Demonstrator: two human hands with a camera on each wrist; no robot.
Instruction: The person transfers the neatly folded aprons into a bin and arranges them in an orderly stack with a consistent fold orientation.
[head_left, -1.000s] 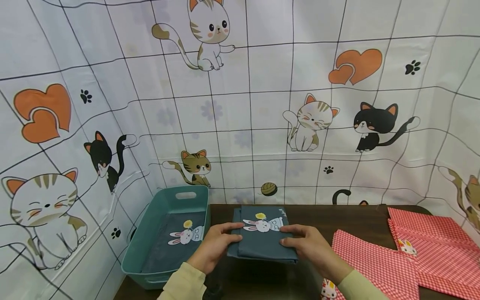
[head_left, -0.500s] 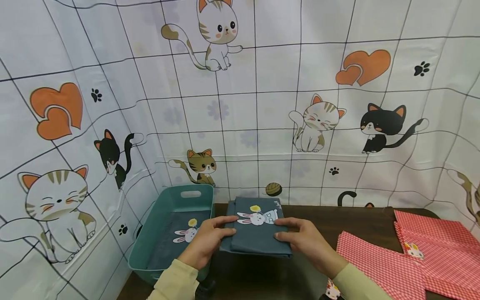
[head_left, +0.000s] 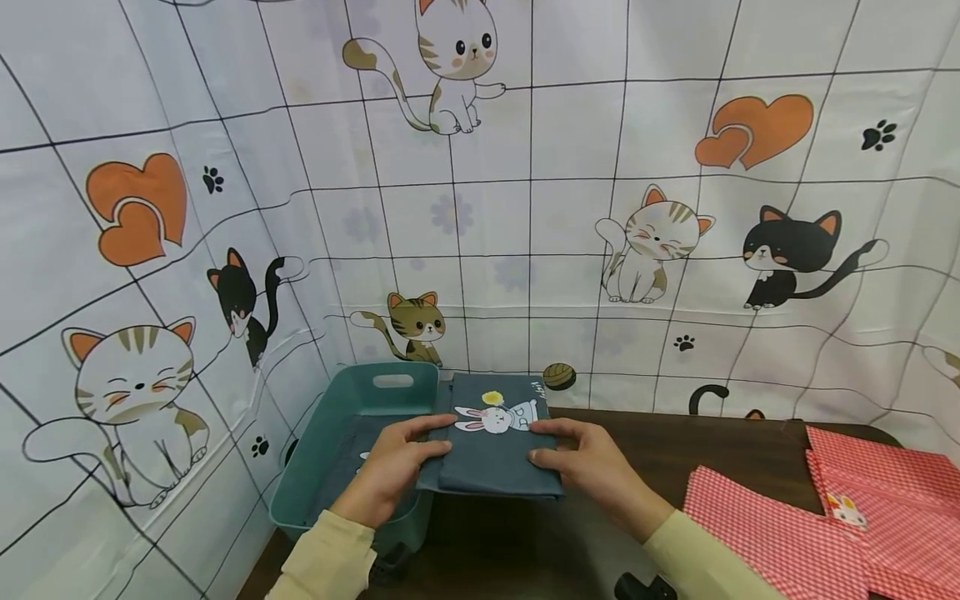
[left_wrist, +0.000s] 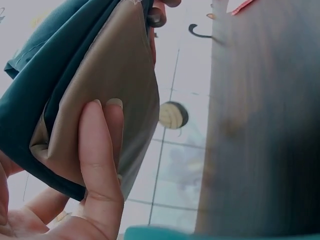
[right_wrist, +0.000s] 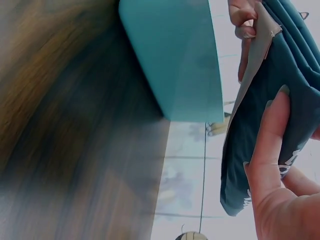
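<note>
Both hands hold a folded dark teal cloth with a printed white rabbit and yellow flower, raised above the table. My left hand grips its left edge, thumb on top and fingers beneath. On the right edge, my right hand pinches it the same way. From below, the left wrist view shows a grey-brown underside with fingers pressed against it. A teal plastic basket stands just left of the cloth, partly behind my left hand. Inside it lies another dark teal cloth, its print mostly hidden by that hand.
Red-and-white checked cloths lie at the right of the dark wooden table. A white sheet printed with cats hangs behind and along the left. A small black object is at the right wrist.
Both hands have carried the folded cloth leftward and slightly up in view, closer to the basket. It now reaches the basket's right side in view. The head view has shifted a little left.
</note>
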